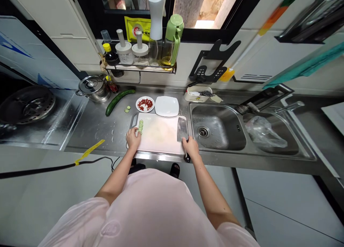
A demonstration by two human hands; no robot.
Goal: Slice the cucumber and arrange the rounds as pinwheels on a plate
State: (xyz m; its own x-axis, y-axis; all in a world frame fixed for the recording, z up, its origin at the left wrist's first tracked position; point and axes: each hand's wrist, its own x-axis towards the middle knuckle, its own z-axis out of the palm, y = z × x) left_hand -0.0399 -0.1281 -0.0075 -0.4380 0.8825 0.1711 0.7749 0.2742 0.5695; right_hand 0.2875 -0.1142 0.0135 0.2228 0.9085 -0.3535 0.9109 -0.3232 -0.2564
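My right hand (190,147) is closed round the black handle of a kitchen cleaver (182,128). Its broad blade lies flat over the right end of the white cutting board (158,141). At the board's left end, my left hand (133,138) has its thumb and fingers closed at the near end of a row of cucumber slices (141,126). Just behind the board stand a plate of chopped red pieces (145,104) and a white square dish (167,106). A whole cucumber (119,100) and a few loose slices (127,109) rest on the counter to the left.
A steel sink (217,127) adjoins the board on the right; a clear plastic bag (264,132) lies in its second basin. A lidded pot (94,88) stands at the back left, near the stove burner (27,103). Bottles and jars fill the wall rack (142,67).
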